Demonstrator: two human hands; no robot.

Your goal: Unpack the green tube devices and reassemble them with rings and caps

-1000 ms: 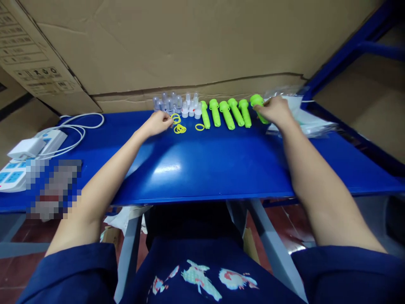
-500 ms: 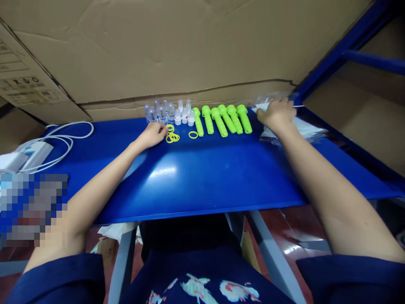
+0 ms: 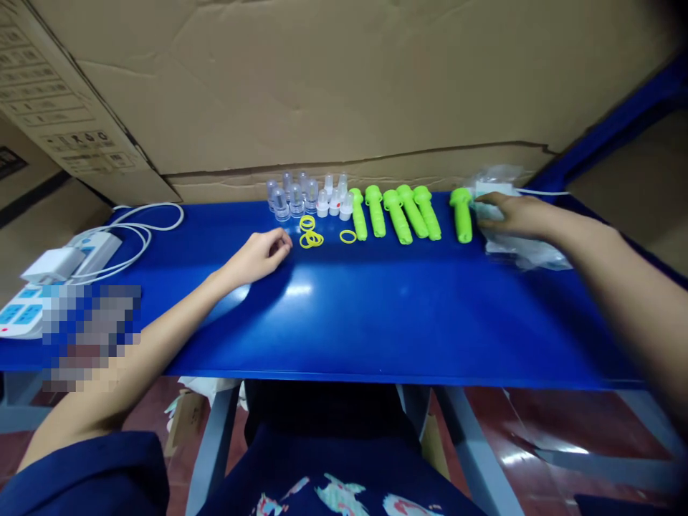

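Left hand [image 3: 258, 254] loosely curled, empty, near yellow rubber rings [image 3: 310, 238] | right hand [image 3: 510, 215] flat on clear plastic bag [image 3: 519, 244], grip closed on nothing | pinch one ring cleanly.

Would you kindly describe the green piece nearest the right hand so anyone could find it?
Look along the far edge of the blue table, where green pieces lie in a row. It is the rightmost green piece, beside the right hand, set apart by a gap.

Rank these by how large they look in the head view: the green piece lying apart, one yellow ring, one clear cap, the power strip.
1. power strip, partly blurred
2. green piece
3. clear cap
4. yellow ring

The cap and the ring look close in size, so their order is unsure. The strip also lies nearer the camera.
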